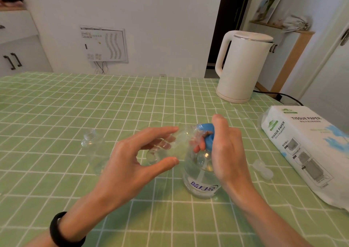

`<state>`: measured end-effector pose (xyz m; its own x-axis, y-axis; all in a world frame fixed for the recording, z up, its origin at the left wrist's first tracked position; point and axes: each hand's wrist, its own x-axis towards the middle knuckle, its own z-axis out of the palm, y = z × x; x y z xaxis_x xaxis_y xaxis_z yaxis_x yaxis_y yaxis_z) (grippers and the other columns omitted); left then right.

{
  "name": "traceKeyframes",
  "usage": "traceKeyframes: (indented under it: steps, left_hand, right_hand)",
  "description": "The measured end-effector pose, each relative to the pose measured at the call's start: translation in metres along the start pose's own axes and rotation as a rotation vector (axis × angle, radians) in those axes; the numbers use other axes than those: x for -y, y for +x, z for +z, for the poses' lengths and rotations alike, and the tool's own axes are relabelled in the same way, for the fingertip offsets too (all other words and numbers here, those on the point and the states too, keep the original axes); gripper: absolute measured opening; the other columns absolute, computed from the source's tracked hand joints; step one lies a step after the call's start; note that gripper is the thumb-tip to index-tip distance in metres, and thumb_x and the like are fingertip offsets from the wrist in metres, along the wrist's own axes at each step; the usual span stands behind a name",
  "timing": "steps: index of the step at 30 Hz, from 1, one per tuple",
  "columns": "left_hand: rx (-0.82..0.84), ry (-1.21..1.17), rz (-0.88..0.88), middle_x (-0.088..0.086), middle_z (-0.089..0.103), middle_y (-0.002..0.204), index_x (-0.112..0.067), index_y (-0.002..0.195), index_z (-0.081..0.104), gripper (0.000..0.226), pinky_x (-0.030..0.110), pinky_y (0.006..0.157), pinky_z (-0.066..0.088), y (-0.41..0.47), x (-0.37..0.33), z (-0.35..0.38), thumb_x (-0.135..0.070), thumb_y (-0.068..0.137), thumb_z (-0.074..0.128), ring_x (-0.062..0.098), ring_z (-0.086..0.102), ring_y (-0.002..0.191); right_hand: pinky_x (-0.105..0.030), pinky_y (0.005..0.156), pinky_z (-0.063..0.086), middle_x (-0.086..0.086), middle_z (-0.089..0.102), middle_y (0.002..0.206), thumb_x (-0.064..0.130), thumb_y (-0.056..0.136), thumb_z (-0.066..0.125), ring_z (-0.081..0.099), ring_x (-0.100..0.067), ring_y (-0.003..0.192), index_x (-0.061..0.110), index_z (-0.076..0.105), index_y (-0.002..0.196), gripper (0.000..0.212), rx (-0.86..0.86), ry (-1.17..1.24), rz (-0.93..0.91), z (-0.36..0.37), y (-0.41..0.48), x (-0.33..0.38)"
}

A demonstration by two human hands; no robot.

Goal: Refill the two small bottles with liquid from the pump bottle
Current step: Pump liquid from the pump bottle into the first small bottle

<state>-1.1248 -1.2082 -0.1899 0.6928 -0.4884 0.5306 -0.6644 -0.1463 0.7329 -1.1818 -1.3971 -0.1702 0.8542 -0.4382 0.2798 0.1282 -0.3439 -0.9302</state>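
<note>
The clear pump bottle (pixel 200 178) with a blue label stands on the green checked tablecloth (pixel 56 105). My right hand (pixel 226 148) grips its blue pump head (pixel 204 128), fingers curled under the spout. My left hand (pixel 128 161) holds one small clear bottle (pixel 156 155) on its side between thumb and fingers, its mouth against the pump spout. A second small clear bottle (pixel 92 148) stands upright to the left with its cap on, apart from both hands. A small translucent cap (pixel 263 170) lies to the right of the pump bottle.
A white electric kettle (pixel 241 67) stands at the back right, its black cable (pixel 283 95) trailing behind. A white tissue paper pack (pixel 306 148) lies along the right edge. A black band is on my left wrist.
</note>
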Motion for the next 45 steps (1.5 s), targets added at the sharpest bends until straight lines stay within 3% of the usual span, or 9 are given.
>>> traceKeyframes:
  steps: [3,7,10,17,23,30,38,42,45]
  left_hand:
    - [0.002,0.006,0.002,-0.025,0.075,0.116,-0.042,0.134,0.064,0.057,0.014,0.094,0.054,0.0005,-0.0019,-0.0011,-0.050,0.079,0.077,0.003,0.074,0.106]
    - [0.008,0.010,-0.001,-0.025,0.075,0.116,-0.041,0.134,0.065,0.056,0.013,0.094,0.053,0.0009,-0.0032,-0.0020,-0.049,0.079,0.078,0.003,0.073,0.107]
    - [0.013,0.025,-0.004,-0.023,0.075,0.116,-0.037,0.134,0.067,0.055,0.013,0.093,0.053,0.0009,-0.0022,-0.0017,-0.046,0.082,0.083,0.004,0.073,0.106]
    - [0.012,0.015,-0.010,-0.023,0.075,0.115,-0.038,0.134,0.066,0.056,0.014,0.094,0.053,-0.0002,-0.0019,-0.0021,-0.048,0.081,0.083,0.004,0.073,0.107]
    - [0.011,0.006,-0.009,-0.024,0.075,0.116,-0.040,0.134,0.065,0.057,0.015,0.094,0.054,-0.0006,-0.0010,-0.0016,-0.049,0.080,0.078,0.005,0.073,0.108]
    - [0.024,0.020,-0.005,-0.023,0.075,0.117,-0.038,0.135,0.066,0.057,0.016,0.094,0.054,-0.0008,0.0026,-0.0017,-0.049,0.080,0.077,0.005,0.073,0.108]
    - [0.016,0.003,-0.005,-0.025,0.074,0.119,-0.041,0.135,0.065,0.057,0.017,0.095,0.055,-0.0017,0.0021,-0.0002,-0.050,0.079,0.077,0.004,0.074,0.108]
    - [0.015,0.006,0.002,-0.025,0.074,0.119,-0.042,0.135,0.064,0.057,0.016,0.095,0.055,-0.0011,0.0011,-0.0007,-0.050,0.079,0.077,0.003,0.074,0.108]
    - [0.019,0.011,0.001,-0.025,0.074,0.118,-0.043,0.134,0.064,0.057,0.015,0.094,0.054,-0.0013,0.0011,-0.0006,-0.050,0.079,0.077,0.003,0.073,0.107]
  right_hand:
    - [-0.066,0.080,0.055,0.000,0.064,0.055,0.059,0.092,0.030,0.066,-0.042,0.071,0.020,0.052,0.044,0.065,-0.005,0.020,0.005,0.0008,-0.0004,0.0028]
    - [-0.055,0.077,0.058,0.001,0.066,0.055,0.053,0.091,0.030,0.067,-0.019,0.063,0.025,0.055,0.043,0.061,-0.003,0.007,-0.024,-0.0004,0.0002,0.0020]
    - [-0.044,0.074,0.055,-0.001,0.067,0.058,0.040,0.095,0.030,0.066,-0.015,0.062,0.030,0.058,0.042,0.060,-0.002,-0.002,-0.051,-0.0014,0.0018,-0.0020]
    - [-0.061,0.076,0.058,0.001,0.067,0.057,0.055,0.094,0.030,0.068,-0.038,0.071,0.023,0.055,0.045,0.064,-0.015,-0.003,-0.015,0.0001,-0.0005,-0.0016]
    - [-0.064,0.077,0.057,0.003,0.063,0.052,0.058,0.092,0.030,0.068,-0.040,0.070,0.020,0.053,0.044,0.065,-0.018,0.016,0.003,0.0013,-0.0011,0.0033]
    - [-0.039,0.073,0.053,-0.003,0.068,0.059,0.034,0.096,0.031,0.066,-0.016,0.062,0.030,0.057,0.042,0.061,-0.009,0.007,-0.066,-0.0016,0.0020,-0.0027]
    - [-0.062,0.078,0.057,-0.002,0.068,0.057,0.062,0.094,0.027,0.068,-0.041,0.071,0.019,0.054,0.046,0.070,-0.019,-0.012,0.002,0.0006,-0.0018,0.0016]
    - [-0.059,0.077,0.058,-0.002,0.067,0.058,0.057,0.093,0.028,0.067,-0.027,0.065,0.021,0.052,0.044,0.066,-0.017,-0.007,-0.007,0.0004,-0.0016,0.0026]
    - [-0.044,0.072,0.055,-0.002,0.068,0.058,0.045,0.095,0.029,0.066,-0.016,0.061,0.026,0.055,0.043,0.062,-0.016,-0.016,-0.037,-0.0008,0.0006,0.0000]
